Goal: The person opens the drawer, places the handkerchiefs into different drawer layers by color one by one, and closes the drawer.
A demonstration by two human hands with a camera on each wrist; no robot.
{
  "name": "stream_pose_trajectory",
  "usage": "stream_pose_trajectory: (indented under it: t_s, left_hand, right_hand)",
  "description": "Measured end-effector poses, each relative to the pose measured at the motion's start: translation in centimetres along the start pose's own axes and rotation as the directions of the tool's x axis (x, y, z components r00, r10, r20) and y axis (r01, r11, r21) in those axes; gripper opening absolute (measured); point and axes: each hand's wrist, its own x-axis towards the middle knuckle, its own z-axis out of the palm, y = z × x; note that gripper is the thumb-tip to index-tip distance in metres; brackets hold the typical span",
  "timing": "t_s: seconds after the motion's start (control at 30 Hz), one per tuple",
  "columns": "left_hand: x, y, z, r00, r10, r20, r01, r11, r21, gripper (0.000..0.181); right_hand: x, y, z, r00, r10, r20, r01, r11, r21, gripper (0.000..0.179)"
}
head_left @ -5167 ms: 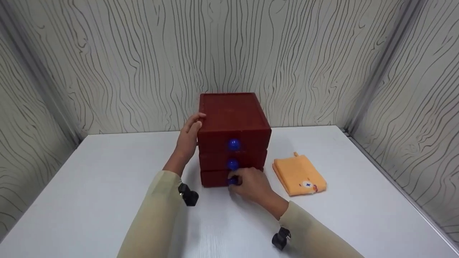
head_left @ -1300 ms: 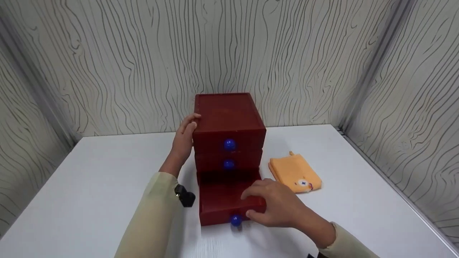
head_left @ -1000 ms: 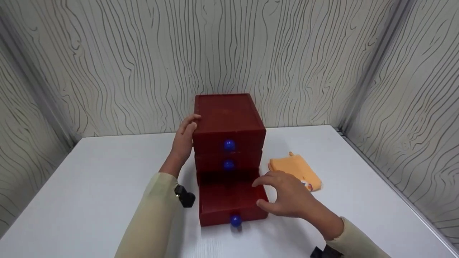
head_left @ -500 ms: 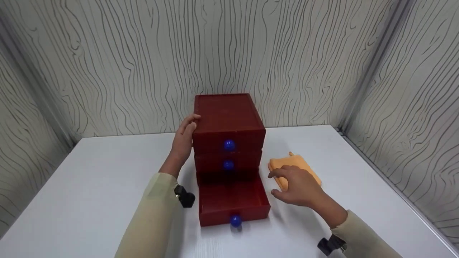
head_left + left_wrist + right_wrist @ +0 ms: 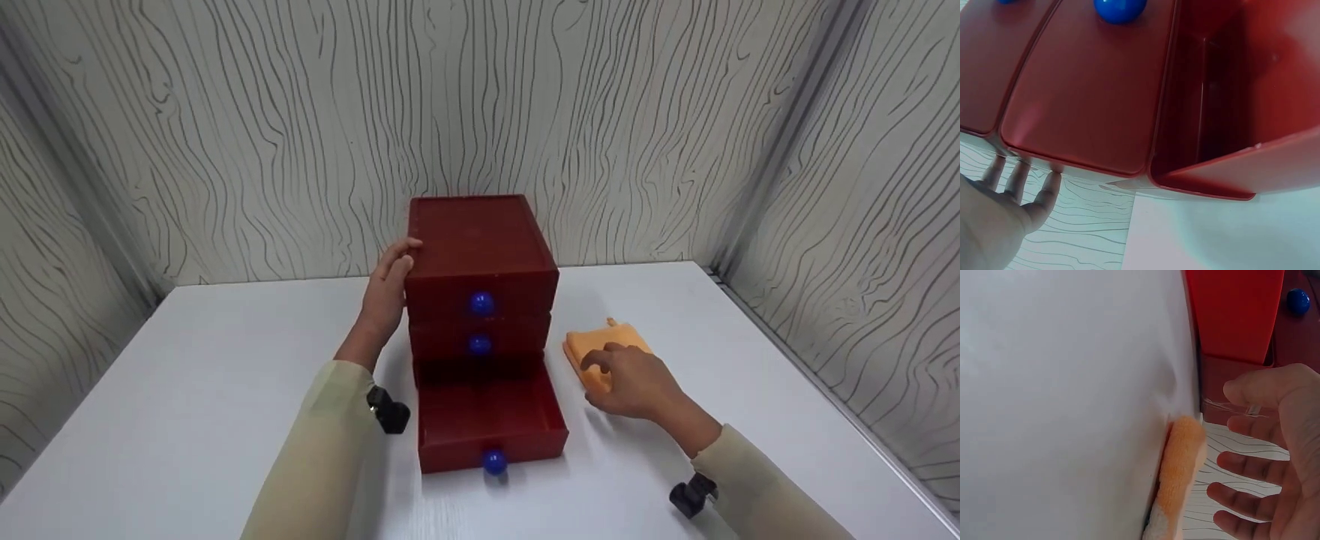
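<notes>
A dark red cabinet (image 5: 480,232) with three drawers and blue ball knobs stands on the table. Its bottom drawer (image 5: 457,452) is pulled out, and no contents show inside. My left hand (image 5: 384,292) rests against the cabinet's left side, fingertips at the top edge; the left wrist view shows straight fingers (image 5: 1018,180) along that side. To the cabinet's right lies a folded orange towel (image 5: 607,339) with a small loop. Over the towel's front part hovers my right hand (image 5: 637,382), covering some of it. In the right wrist view its thumb and fingers (image 5: 1244,464) are spread beside the towel's fuzzy edge.
The white table (image 5: 247,405) runs back to a wood-grain patterned wall (image 5: 300,150), with side panels left and right. The open drawer's blue knob (image 5: 495,462) juts toward me. A black wrist camera (image 5: 388,410) sits on the left sleeve, another on the right.
The bottom drawer was pulled out by its knob earlier. My right hand then let go and moved right, from the drawer to over the towel. My left hand stayed on the cabinet's side.
</notes>
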Motion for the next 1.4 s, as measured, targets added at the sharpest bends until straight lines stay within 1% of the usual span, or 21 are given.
stream_pose_trajectory:
  t_s: [0.17,0.27,0.5,0.7,0.83,0.9,0.97,1.1,1.2,1.3,1.4]
  left_hand:
    - [0.1,0.1,0.1,1.0,-0.001,0.003,0.001,1.0,0.002,0.033]
    - [0.0,0.1,0.1,1.0,-0.009,-0.001,0.009,1.0,0.006,0.032]
    - [0.0,0.3,0.1,1.0,-0.027,0.014,0.027,1.0,0.012,0.035]
    - [0.0,0.3,0.1,1.0,-0.023,0.007,0.022,1.0,0.016,0.035]
    - [0.0,0.2,0.1,1.0,-0.017,0.007,0.017,1.0,0.0,0.034]
    - [0.0,0.2,0.1,1.0,-0.015,0.007,0.015,1.0,-0.008,0.033]
    - [0.0,0.2,0.0,1.0,-0.016,0.004,0.016,1.0,-0.001,0.033]
    - [0.0,0.2,0.0,1.0,-0.021,-0.003,0.022,1.0,0.011,0.033]
    - [0.0,0.3,0.0,1.0,-0.025,-0.004,0.025,1.0,0.01,0.033]
    - [0.0,0.3,0.0,0.999,-0.035,0.003,0.034,0.999,0.018,0.034]
    - [0.0,0.3,0.0,0.999,-0.045,0.011,0.044,0.999,0.029,0.035]
  right_hand:
    - [0.5,0.3,0.2,0.995,0.049,0.085,-0.05,0.999,0.005,0.031]
    - [0.6,0.4,0.5,0.993,0.051,0.106,-0.052,0.999,0.003,0.03]
    - [0.8,0.8,1.1,0.998,-0.027,0.057,0.027,1.0,-0.003,0.026]
    - [1.1,0.6,1.4,0.997,-0.015,0.079,0.015,1.0,0.001,0.019]
    - [1.2,0.4,1.5,0.994,0.001,0.11,-0.003,1.0,0.014,0.016]
    - [1.2,0.4,1.5,0.993,-0.007,0.117,0.005,1.0,0.018,0.016]
    - [1.3,0.6,1.5,0.993,-0.029,0.116,0.027,1.0,0.012,0.015]
    - [1.4,1.0,1.4,0.989,-0.103,0.106,0.103,0.995,-0.001,0.014]
    - [1.4,1.2,1.2,0.986,-0.135,0.101,0.136,0.991,0.0,0.012]
    - [1.5,1.4,1.2,0.988,-0.126,0.09,0.125,0.992,0.012,0.011]
    - [1.6,1.6,1.2,0.994,-0.078,0.072,0.075,0.996,0.044,0.009]
